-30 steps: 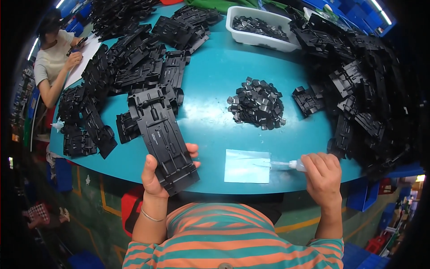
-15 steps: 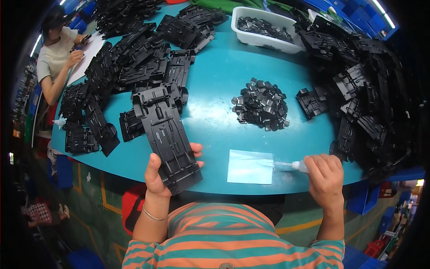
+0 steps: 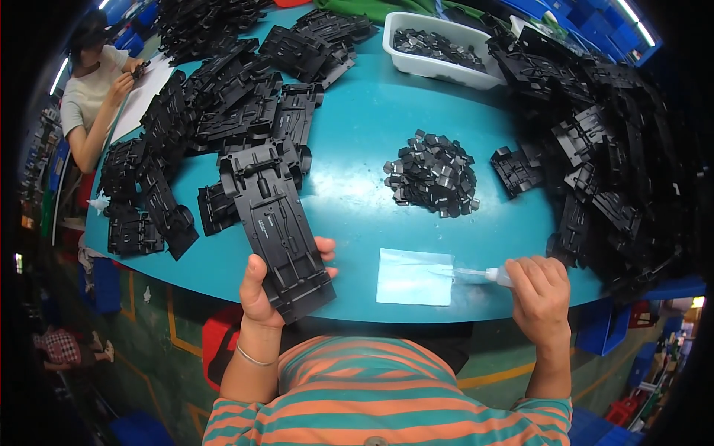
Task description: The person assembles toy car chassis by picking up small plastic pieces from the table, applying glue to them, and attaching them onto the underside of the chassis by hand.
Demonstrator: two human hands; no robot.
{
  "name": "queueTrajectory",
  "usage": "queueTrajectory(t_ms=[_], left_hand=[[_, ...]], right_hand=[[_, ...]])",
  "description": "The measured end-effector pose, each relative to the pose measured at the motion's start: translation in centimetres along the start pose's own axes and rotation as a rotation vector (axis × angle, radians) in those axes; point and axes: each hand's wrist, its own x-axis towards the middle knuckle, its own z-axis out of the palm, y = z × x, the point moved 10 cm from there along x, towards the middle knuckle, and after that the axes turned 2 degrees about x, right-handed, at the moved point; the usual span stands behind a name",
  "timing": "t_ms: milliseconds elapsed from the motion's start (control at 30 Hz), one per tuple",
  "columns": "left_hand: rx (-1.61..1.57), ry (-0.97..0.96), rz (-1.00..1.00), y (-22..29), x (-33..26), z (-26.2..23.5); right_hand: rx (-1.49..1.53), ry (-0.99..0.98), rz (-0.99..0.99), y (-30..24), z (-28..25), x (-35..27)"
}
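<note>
My left hand [image 3: 262, 293] is closed around the near end of a black plastic toy-car chassis [image 3: 279, 227], its moulded face turned up and its far end near other chassis. At the right, my right hand [image 3: 537, 293] grips a small white squeeze bottle [image 3: 500, 276] with a thin nozzle pointing left. The nozzle tip lies at the right edge of a pale blue-white sheet [image 3: 414, 279] on the table. Beyond the sheet sits a heap of small black plastic pieces [image 3: 431, 175]; neither hand touches it.
Piles of black chassis [image 3: 230, 97] cover the left of the teal table [image 3: 349, 223]. More black chassis [image 3: 595, 149] are stacked at the right. A white tub [image 3: 439, 70] of small black pieces stands at the back. A co-worker [image 3: 97, 89] sits at the far left, handling a black part.
My two hands, the chassis and the bottle stay almost where they were. At the far left, the co-worker's hands and the black part have shifted slightly.
</note>
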Motion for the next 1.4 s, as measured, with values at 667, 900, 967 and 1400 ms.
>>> queueTrajectory(t_ms=[667, 900, 967, 1400], left_hand=[[0.001, -0.033, -0.011, 0.1, 0.4, 0.0], [-0.017, 0.02, -0.11, -0.1, -1.8, 0.2], [-0.1, -0.015, -0.155, -1.5, -1.8, 0.1], [-0.034, 0.022, -0.082, 0.6, -1.6, -0.8]], right_hand=[[0.053, -0.005, 0.058, 0.9, 0.7, 0.2], [0.141, -0.03, 0.058, 0.6, 0.0, -0.2], [0.181, 0.034, 0.087, 2.3, 0.5, -1.7], [1.302, 0.088, 0.51, 7.7, 10.0, 17.1]])
